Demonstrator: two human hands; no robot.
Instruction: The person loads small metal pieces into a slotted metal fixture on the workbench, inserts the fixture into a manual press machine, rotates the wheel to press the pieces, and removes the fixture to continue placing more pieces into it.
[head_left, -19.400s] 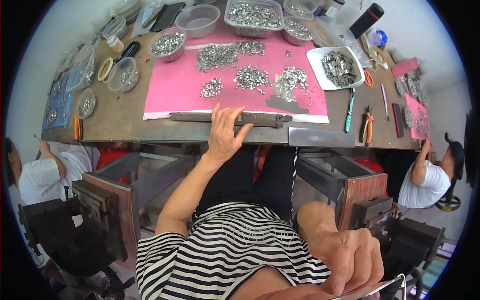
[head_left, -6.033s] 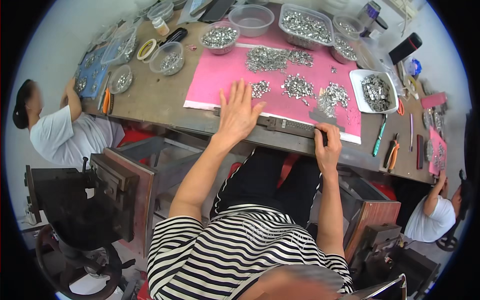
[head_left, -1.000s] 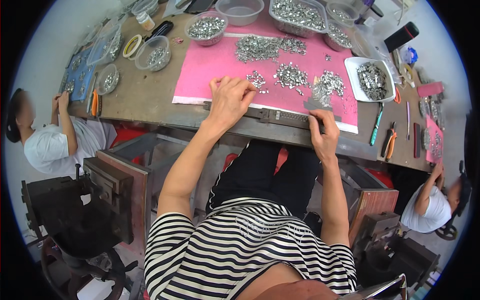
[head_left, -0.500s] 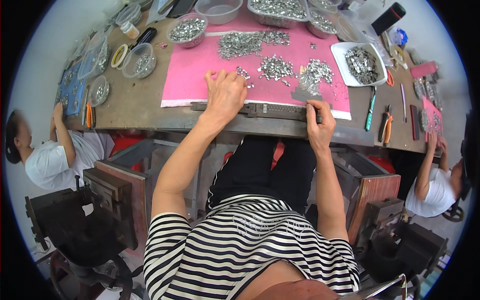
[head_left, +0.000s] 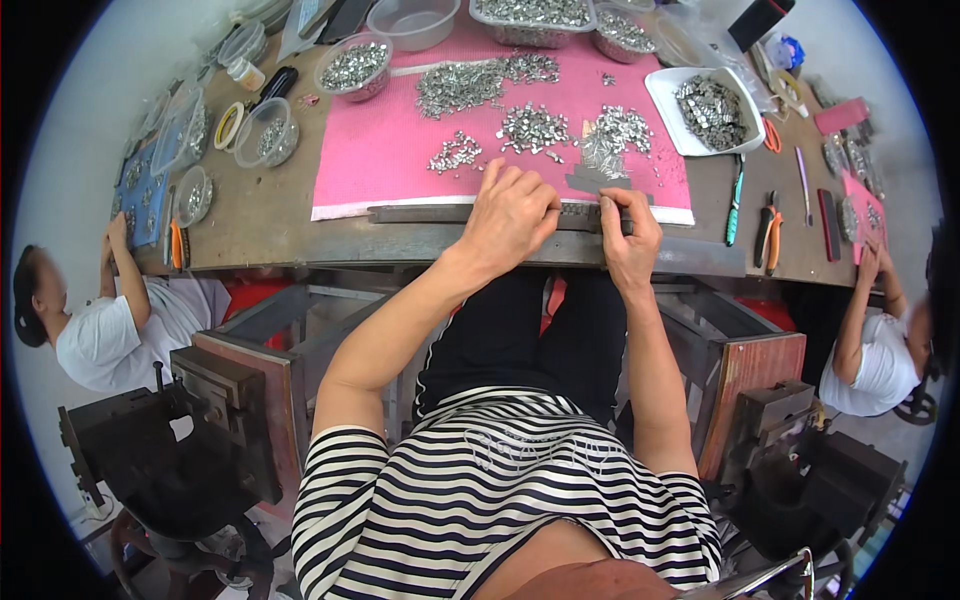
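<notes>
While the left hand (head_left: 512, 212) is lying flat across the dark metal bar (head_left: 440, 213), the right hand (head_left: 628, 235) is pinching its end in a narrow grip.

metal parts (head_left: 533, 127) on mat (head_left: 380, 160), tray (head_left: 668, 95) right

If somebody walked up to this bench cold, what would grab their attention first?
Probably the bright pink rectangular mat in the middle of the brown workbench, strewn with heaps of small shiny metal parts. At its near edge, the left hand and right hand rest on a long dark metal bar.
</notes>
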